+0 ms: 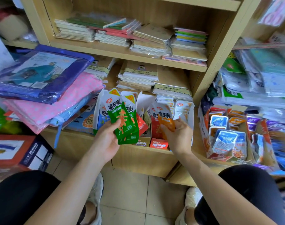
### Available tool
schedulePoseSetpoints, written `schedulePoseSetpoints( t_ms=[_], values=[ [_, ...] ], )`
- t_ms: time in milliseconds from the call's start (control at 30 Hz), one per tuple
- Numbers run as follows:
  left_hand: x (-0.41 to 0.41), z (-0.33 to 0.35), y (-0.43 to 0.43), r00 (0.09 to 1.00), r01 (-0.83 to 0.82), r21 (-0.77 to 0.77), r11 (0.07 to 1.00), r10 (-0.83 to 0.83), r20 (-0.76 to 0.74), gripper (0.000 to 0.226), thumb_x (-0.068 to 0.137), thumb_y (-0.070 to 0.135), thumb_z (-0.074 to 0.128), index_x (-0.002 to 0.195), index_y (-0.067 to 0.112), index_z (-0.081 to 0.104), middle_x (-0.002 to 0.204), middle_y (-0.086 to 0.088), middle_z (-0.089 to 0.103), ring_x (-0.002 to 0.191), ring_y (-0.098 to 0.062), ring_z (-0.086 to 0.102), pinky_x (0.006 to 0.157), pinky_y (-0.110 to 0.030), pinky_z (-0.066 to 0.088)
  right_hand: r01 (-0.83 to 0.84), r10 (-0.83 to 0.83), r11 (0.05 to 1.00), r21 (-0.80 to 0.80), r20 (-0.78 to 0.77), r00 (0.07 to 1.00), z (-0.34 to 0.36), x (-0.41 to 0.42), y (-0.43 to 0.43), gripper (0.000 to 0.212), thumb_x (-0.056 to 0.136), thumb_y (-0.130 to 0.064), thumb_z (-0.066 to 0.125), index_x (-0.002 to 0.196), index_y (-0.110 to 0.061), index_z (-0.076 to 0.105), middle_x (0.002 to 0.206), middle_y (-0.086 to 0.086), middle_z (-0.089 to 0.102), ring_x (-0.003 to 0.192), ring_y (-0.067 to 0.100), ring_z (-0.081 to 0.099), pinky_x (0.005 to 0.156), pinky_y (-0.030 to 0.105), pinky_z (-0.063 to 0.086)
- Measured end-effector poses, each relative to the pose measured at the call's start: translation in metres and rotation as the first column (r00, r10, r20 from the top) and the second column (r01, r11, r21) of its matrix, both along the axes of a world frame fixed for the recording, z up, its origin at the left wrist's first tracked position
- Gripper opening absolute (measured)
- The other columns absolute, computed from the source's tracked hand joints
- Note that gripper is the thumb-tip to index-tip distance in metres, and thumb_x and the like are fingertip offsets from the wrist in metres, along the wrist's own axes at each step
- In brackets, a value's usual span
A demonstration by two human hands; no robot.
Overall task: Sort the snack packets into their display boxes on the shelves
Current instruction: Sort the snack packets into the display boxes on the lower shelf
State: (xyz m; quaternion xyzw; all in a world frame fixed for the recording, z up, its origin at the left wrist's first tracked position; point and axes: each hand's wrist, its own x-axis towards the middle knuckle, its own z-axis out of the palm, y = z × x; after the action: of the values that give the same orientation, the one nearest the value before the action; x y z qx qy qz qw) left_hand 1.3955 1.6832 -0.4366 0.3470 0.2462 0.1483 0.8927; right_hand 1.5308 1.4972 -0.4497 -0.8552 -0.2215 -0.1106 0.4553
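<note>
Green snack packets point(124, 122), at least two fanned together, are gripped in the left hand point(106, 140), thumb across their fronts. They are held just left of the red display box point(158, 144), in front of the tan-fronted box point(142, 141) that stands against it. The right hand point(179, 135) pinches an orange packet point(167, 121) by its lower part and holds it upright directly above the red display box, where red-and-white packets point(154, 117) stand on end. Just right of the red display box, a white box point(191, 120) holds pale packets. Farther right, on the neighbouring shelf, an open carton point(205, 143) is packed with small blue and orange packets. Behind the red display box lie stacks of notebooks point(138, 77). Well to its left, a pink dotted bag point(60, 101) lies under a purple plastic package point(41, 70). The red display box sits at the front edge of the wooden shelf point(80, 135), above a tiled floor point(130, 192).
</note>
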Motion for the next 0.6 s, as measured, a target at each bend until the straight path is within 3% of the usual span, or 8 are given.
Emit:
schedulePoseSetpoints(
  t_ms=[133,200,267,367,467,533,600],
  values=[
    [0.001,-0.001,-0.004,1.000,0.008,0.014,1.000,-0.008,0.008,0.027,0.099,0.011,0.055,0.124,0.013,0.065,0.124,-0.010,0.071,0.115,-0.025,0.069,0.092,-0.043,0.051,-0.080,0.047,0.978,-0.193,-0.168,0.985,0.011,0.014,-0.007,0.050,0.089,-0.033,0.075,0.059,0.003,0.055,0.054,0.017,0.060,0.047,0.032,0.050,0.050,0.038,0.044],
    [0.003,-0.001,-0.005,1.000,0.016,0.021,1.000,-0.016,0.000,0.026,0.099,0.011,0.055,0.123,0.013,0.066,0.125,-0.011,0.070,0.115,-0.025,0.069,0.092,-0.042,0.052,-0.134,0.075,0.963,-0.233,-0.245,0.967,0.017,0.021,-0.014,0.048,0.090,-0.034,0.073,0.074,0.010,0.063,0.068,0.023,0.067,0.063,0.042,0.061,0.056,0.045,0.051],
    [0.004,-0.001,-0.008,1.000,0.021,0.023,1.000,-0.021,0.001,0.029,0.099,0.011,0.056,0.127,0.012,0.064,0.128,-0.012,0.069,0.117,-0.027,0.067,0.092,-0.043,0.054,-0.161,0.084,0.964,-0.211,-0.333,0.939,0.022,0.026,-0.021,0.042,0.091,-0.033,0.072,0.084,0.008,0.067,0.077,0.020,0.071,0.075,0.041,0.066,0.063,0.047,0.056],
    [0.007,-0.002,-0.012,0.999,0.044,0.012,0.999,-0.044,0.016,0.033,0.100,0.011,0.055,0.132,0.012,0.062,0.129,-0.012,0.068,0.120,-0.027,0.066,0.095,-0.044,0.053,-0.136,0.110,0.990,-0.034,-0.416,0.903,0.027,0.029,-0.032,0.029,0.090,-0.028,0.073,0.089,0.000,0.070,0.081,0.015,0.074,0.080,0.035,0.072,0.070,0.053,0.061],
    [0.009,-0.002,-0.017,0.998,0.067,0.006,0.998,-0.067,0.013,0.030,0.101,0.011,0.054,0.130,0.014,0.063,0.126,-0.010,0.070,0.117,-0.025,0.067,0.087,-0.041,0.058,-0.108,0.186,0.971,0.212,-0.390,0.902,0.040,0.020,-0.042,0.007,0.089,-0.021,0.075,0.095,-0.019,0.073,0.088,0.003,0.077,0.083,0.022,0.075,0.073,0.047,0.063],
    [0.012,-0.003,-0.021,0.996,0.085,0.006,0.996,-0.085,0.019,0.028,0.098,0.012,0.056,0.124,0.015,0.066,0.121,-0.009,0.072,0.110,-0.023,0.071,0.079,-0.038,0.061,-0.080,0.316,0.886,0.456,-0.469,0.825,0.051,0.007,-0.044,0.015,0.087,-0.013,0.076,0.100,-0.017,0.072,0.096,0.004,0.078,0.091,0.024,0.075,0.078,0.043,0.062],
    [0.014,-0.004,-0.025,0.996,0.089,0.016,0.996,-0.090,0.017,0.025,0.096,0.012,0.056,0.118,0.015,0.069,0.116,-0.008,0.074,0.105,-0.022,0.072,0.078,-0.038,0.061,-0.082,0.459,0.812,0.577,-0.546,0.701,0.056,-0.008,-0.042,0.021,0.080,-0.010,0.078,0.100,-0.010,0.072,0.102,0.015,0.076,0.097,0.034,0.073,0.086,0.050,0.060]
  ],
)
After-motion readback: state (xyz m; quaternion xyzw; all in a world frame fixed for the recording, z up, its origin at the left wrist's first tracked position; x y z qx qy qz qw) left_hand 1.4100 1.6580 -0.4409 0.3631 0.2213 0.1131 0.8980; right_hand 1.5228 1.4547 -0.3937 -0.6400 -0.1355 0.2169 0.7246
